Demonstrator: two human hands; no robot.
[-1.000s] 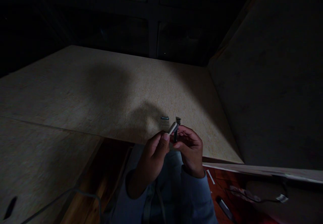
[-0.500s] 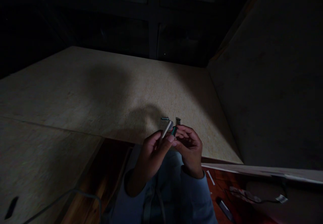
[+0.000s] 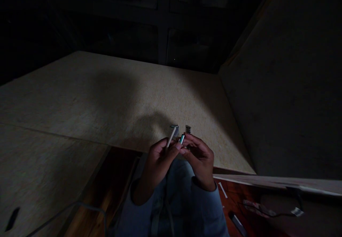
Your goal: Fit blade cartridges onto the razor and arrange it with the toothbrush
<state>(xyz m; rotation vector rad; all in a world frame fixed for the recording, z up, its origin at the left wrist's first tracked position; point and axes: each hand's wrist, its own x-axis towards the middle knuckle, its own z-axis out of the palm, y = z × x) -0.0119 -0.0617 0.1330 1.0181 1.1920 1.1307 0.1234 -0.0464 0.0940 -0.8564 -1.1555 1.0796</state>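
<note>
My left hand (image 3: 161, 158) is closed around a toothbrush (image 3: 171, 138) with a pale handle and dark bristles, its head pointing up and away from me. Between the fingertips of both hands is a small piece, green with a white face (image 3: 182, 139); its exact kind is hard to make out in the dim light. The left thumb presses on its lower end, and my right hand (image 3: 199, 156) pinches it from the other side. Just beyond the fingers, a small dark bar (image 3: 174, 125) and a small dark metallic-looking part (image 3: 188, 128) lie on the table.
The pale table top (image 3: 160, 94) meets an upright panel (image 3: 288, 87) at right. A cable (image 3: 80, 202) runs at lower left, near a dark slot (image 3: 12, 219). On the reddish floor at right lie a white strip (image 3: 222, 190) and a dark oblong object (image 3: 237, 223).
The green piece has turned, so a white face now shows. The toothbrush has shifted left and rolled, its bristles now facing more to the right. Both hands stay close together.
</note>
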